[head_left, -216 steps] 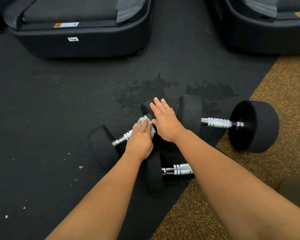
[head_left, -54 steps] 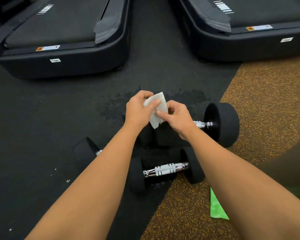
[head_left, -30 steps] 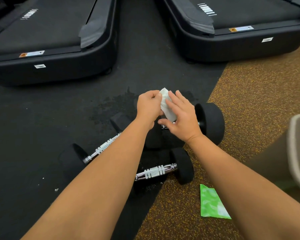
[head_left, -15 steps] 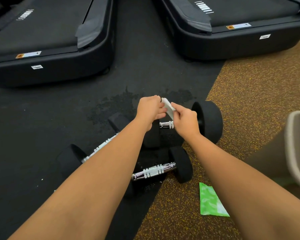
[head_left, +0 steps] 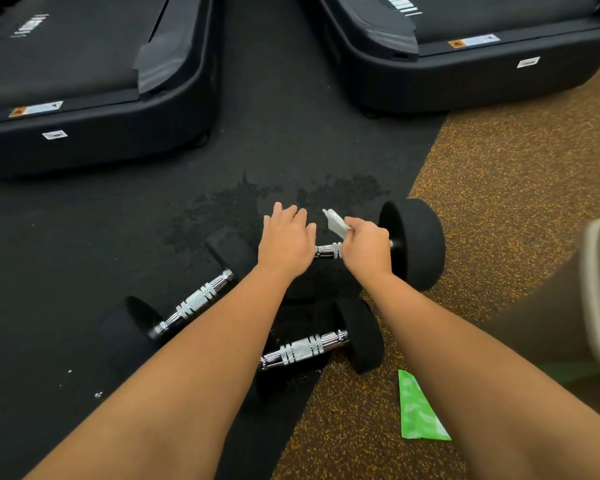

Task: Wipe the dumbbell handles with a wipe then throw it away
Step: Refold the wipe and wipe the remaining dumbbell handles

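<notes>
- The floor (head_left: 284, 140), black rubber meeting speckled brown, is carrying everything.
- Three dumbbells are lying on it: far (head_left: 413, 244), left (head_left: 194, 303), near (head_left: 309, 348).
- A green packet (head_left: 416, 414) is lying on the brown part.
- Two treadmill bases (head_left: 94, 140) are sitting behind.

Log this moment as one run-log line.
right hand: shut on wipe | left hand: open, over far dumbbell | three dumbbells on floor | green packet on floor
</notes>
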